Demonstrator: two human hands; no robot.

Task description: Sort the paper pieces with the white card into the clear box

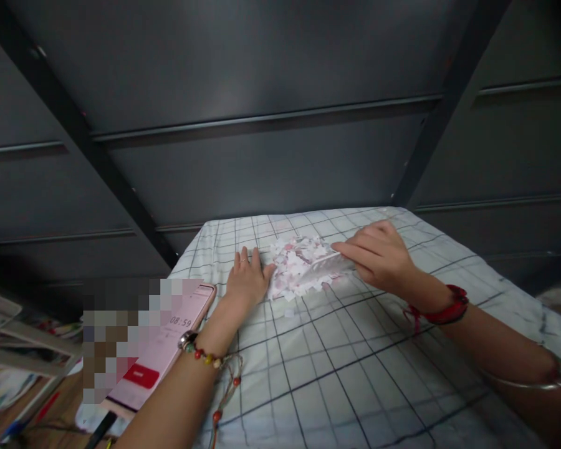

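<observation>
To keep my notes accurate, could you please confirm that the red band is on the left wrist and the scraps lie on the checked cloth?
Not quite: the head view shows the red band on the right wrist; the scraps do lie on the checked cloth.

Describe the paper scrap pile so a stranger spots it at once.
Find the checked cloth below the dark panels. Toward its far edge, between left hand and right hand, lies the paper scrap pile: loose white and pinkish bits, unlike the smooth pink phone.
</observation>
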